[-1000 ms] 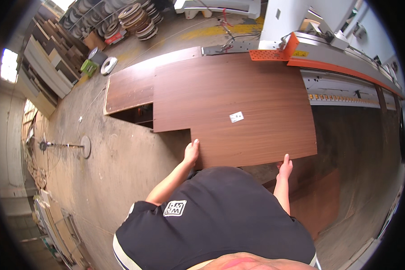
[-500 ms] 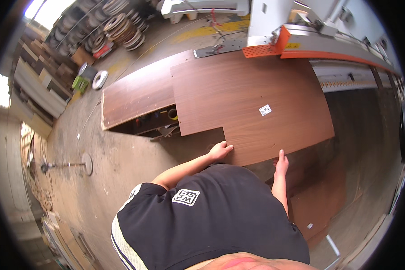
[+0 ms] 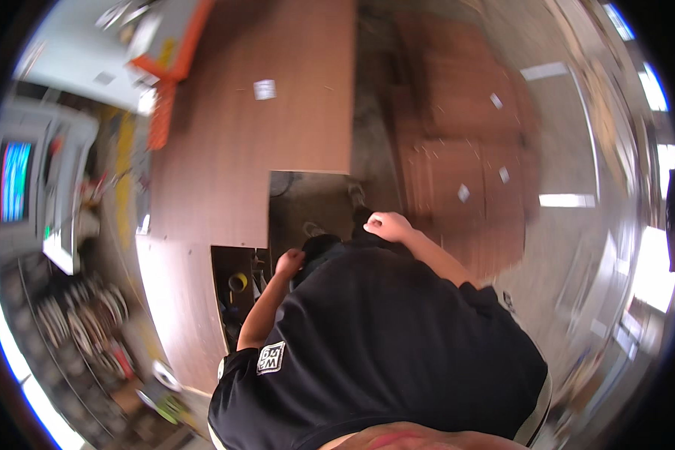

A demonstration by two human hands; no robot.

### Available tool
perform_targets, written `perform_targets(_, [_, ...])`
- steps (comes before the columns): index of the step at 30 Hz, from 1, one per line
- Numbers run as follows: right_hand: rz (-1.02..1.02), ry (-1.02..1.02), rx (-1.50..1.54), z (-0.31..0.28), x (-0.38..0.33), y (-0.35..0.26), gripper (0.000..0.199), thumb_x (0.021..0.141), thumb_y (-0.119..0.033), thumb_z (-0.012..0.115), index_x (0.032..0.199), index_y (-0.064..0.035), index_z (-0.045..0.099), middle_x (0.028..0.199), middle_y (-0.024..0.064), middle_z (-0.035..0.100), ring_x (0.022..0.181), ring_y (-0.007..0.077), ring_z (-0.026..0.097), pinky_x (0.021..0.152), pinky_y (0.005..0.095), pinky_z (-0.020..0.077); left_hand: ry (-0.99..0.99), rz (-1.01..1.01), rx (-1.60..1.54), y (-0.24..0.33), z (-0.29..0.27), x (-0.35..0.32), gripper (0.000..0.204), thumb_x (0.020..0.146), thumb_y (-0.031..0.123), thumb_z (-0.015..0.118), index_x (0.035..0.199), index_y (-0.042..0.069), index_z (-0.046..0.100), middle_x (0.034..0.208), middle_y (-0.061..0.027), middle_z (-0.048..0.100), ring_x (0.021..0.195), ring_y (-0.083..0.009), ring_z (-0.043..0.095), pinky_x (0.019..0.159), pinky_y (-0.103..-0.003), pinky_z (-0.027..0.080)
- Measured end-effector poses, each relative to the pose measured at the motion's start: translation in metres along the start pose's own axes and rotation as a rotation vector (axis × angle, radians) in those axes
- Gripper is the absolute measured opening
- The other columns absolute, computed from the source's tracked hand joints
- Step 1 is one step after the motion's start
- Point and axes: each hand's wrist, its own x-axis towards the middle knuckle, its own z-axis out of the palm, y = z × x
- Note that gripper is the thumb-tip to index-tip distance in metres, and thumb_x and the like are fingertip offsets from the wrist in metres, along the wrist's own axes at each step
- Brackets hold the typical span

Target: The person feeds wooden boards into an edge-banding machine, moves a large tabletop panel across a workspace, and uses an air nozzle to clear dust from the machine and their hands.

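1. We see the left hand [image 3: 289, 263] curled into a loose fist, low and left of centre, with nothing visible in it.
2. The right hand [image 3: 386, 224] is also closed into a fist, a little farther out and to the right; we cannot tell whether it grips anything.
3. The large brown notched panel [image 3: 262, 142] lies beyond both hands, stretching from the far middle down the left side; neither hand touches it.
4. Its rectangular notch opens just beyond the left hand, showing the grey floor [image 3: 307, 202].
5. A small white label [image 3: 264, 89] sits on the panel's far part.
6. To the right, well apart, lies a blurred stack of brown boards [image 3: 457, 150].
7. At far left stand an orange-edged machine [image 3: 165, 45] and a lit screen [image 3: 15, 182].
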Motion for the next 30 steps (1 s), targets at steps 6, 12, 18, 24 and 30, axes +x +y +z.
perform_targets(6, [0.523,0.315,0.791,0.067,-0.089,0.144,0.037,0.096,-0.037,0.061,0.105,-0.0019,0.072,0.089,0.0073,0.075,0.075,0.0169,0.069,0.07,0.0326,0.0556,-0.218,-0.094,0.22,-0.078,-0.05,0.048,0.033,0.095,0.036,0.062,0.095,0.005,0.072,0.079,-0.0089,0.072,0.069,-0.0202,0.07,0.063,-0.036,0.056])
perform_targets(12, [0.742,0.561,0.937,0.136,-0.152,0.261,0.028,0.096,-0.027,0.06,0.098,-0.0034,0.074,0.086,0.0081,0.075,0.068,0.0165,0.069,0.06,0.0314,0.0534,-0.03,-0.111,0.077,0.022,-0.059,0.049,0.027,0.098,0.032,0.062,0.101,0.005,0.068,0.076,-0.0043,0.069,0.061,-0.0129,0.064,0.049,-0.029,0.048])
perform_targets(18, [0.722,0.595,0.997,0.143,-0.128,0.314,0.028,0.097,-0.031,0.062,0.104,-0.005,0.072,0.083,0.0065,0.072,0.065,0.013,0.064,0.056,0.0296,0.0498,-0.059,-0.118,-0.143,0.133,0.019,0.033,0.025,0.102,0.028,0.061,0.113,0.006,0.065,0.088,-0.0063,0.071,0.069,-0.0127,0.067,0.056,-0.026,0.051])
perform_targets(24, [0.8,0.911,0.93,0.182,-0.046,0.446,0.037,0.093,-0.044,0.069,0.102,-0.0087,0.067,0.076,0.0008,0.062,0.061,0.0129,0.054,0.053,0.0284,0.0443,-0.319,-0.028,0.069,0.217,0.119,-0.017,0.023,0.102,0.024,0.059,0.112,0.004,0.065,0.093,-0.0058,0.072,0.079,-0.0125,0.068,0.068,-0.027,0.052])
perform_targets(30, [1.172,0.761,1.663,0.089,-0.023,0.456,0.059,0.093,-0.055,0.067,0.129,-0.0107,0.057,0.116,0.0044,0.062,0.101,0.0194,0.057,0.088,0.0425,0.0488,-0.269,-0.118,0.141,0.22,0.142,-0.049,0.025,0.102,0.027,0.058,0.111,0.005,0.065,0.092,-0.0055,0.071,0.078,-0.0114,0.067,0.067,-0.025,0.051])
